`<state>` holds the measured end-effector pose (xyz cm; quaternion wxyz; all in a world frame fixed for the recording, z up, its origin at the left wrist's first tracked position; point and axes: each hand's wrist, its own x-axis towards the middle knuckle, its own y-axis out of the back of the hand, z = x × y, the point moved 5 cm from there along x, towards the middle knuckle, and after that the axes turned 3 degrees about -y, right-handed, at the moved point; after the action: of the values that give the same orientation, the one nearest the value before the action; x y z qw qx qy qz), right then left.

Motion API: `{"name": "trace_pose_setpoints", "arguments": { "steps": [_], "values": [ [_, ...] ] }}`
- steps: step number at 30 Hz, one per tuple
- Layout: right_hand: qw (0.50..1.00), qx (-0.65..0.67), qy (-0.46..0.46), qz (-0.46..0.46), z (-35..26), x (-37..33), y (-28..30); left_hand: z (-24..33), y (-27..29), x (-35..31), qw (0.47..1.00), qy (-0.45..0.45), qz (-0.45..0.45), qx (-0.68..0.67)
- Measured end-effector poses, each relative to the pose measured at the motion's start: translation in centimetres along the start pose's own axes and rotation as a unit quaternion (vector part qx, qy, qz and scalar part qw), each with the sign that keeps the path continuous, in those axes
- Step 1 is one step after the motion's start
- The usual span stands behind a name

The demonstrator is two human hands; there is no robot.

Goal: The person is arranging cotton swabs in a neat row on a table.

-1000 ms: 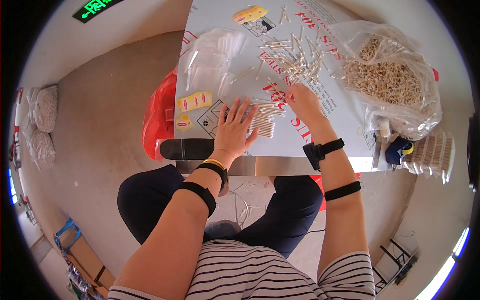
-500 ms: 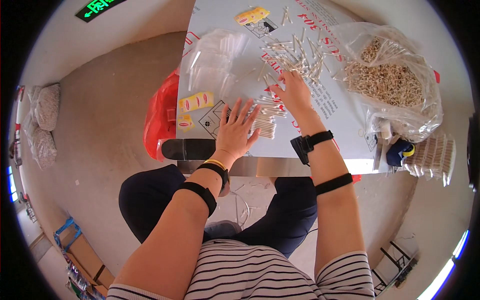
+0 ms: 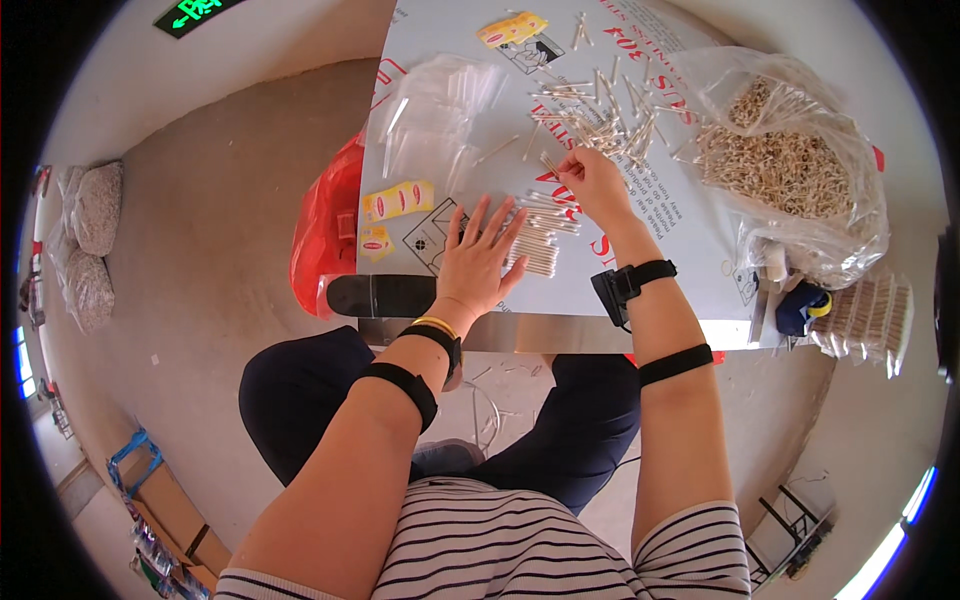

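My left hand (image 3: 474,258) lies palm down with its fingers spread, beside a neat row of cotton swabs (image 3: 541,252) that are lined up side by side. My right hand (image 3: 597,188) is farther from me, at the near edge of a loose scatter of cotton swabs (image 3: 612,132). Thumb and fingers of that hand are pinched together on a cotton swab (image 3: 547,163), whose end sticks out to the left; whether there is more than one is unclear.
Clear plastic bags (image 3: 433,122) lie on the table's left side, near yellow labels (image 3: 402,200). More yellow packets (image 3: 512,30) are at the far edge. A large clear bag of swabs (image 3: 775,165) stands at right, above packed bundles (image 3: 865,315). A red bag (image 3: 322,235) hangs at left.
My right hand has drawn slightly toward me, and its fingers have closed from a looser reach into a pinch on a swab. My left hand keeps its place beside the row.
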<state>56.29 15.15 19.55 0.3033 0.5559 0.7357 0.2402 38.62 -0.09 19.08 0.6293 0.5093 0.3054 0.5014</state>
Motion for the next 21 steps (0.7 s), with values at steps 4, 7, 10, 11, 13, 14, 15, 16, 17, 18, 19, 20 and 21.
{"name": "trace_pose_setpoints", "arguments": {
  "steps": [4,7,10,11,13,14,15,16,17,18,19,20,21],
  "values": [
    [0.998,-0.049,0.037,-0.01,-0.7,-0.7,-0.6,0.0,0.0,0.0,1.0,0.0,0.001,-0.004],
    [0.995,-0.025,0.052,-0.082,-1.3,-1.3,-1.4,0.0,0.1,0.0,1.0,0.002,-0.001,-0.01],
    [0.993,-0.051,0.077,-0.071,-2.3,-2.1,-1.2,0.0,0.0,0.0,1.0,0.002,-0.004,-0.005],
    [0.993,-0.051,0.076,-0.07,-2.2,-2.5,-1.1,0.1,0.0,0.0,1.0,0.001,-0.005,-0.006],
    [0.992,-0.056,0.111,0.007,-2.4,-3.6,-0.1,0.2,0.1,0.0,1.0,-0.005,0.001,-0.005],
    [0.992,-0.055,0.111,0.009,-2.3,-4.3,0.0,0.2,0.1,0.0,1.0,-0.007,0.002,-0.004],
    [0.983,-0.106,0.151,0.021,-2.6,-5.3,0.0,0.0,0.3,0.0,1.0,0.002,0.008,-0.029],
    [0.969,-0.156,0.188,0.032,-2.7,-6.5,-0.2,-0.1,0.4,-0.2,0.998,0.01,0.014,-0.055],
    [0.969,-0.156,0.186,0.034,-2.5,-7.6,-0.4,-0.2,0.4,-0.4,0.998,0.007,0.013,-0.056],
    [0.962,-0.189,0.194,0.029,-2.4,-8.6,-0.7,-0.4,0.3,-0.5,0.996,0.01,0.025,-0.08],
    [0.953,-0.224,0.203,0.028,-2.3,-9.1,-0.8,-0.6,0.4,-0.2,0.994,0.011,0.041,-0.103],
    [0.953,-0.221,0.203,0.033,-1.8,-9.8,-1.2,-0.5,0.4,0.0,0.994,0.006,0.041,-0.099],
    [0.949,-0.249,0.19,0.031,-1.3,-10.3,-1.8,-0.6,0.6,0.0,0.992,0.013,0.052,-0.114]
  ]
}}
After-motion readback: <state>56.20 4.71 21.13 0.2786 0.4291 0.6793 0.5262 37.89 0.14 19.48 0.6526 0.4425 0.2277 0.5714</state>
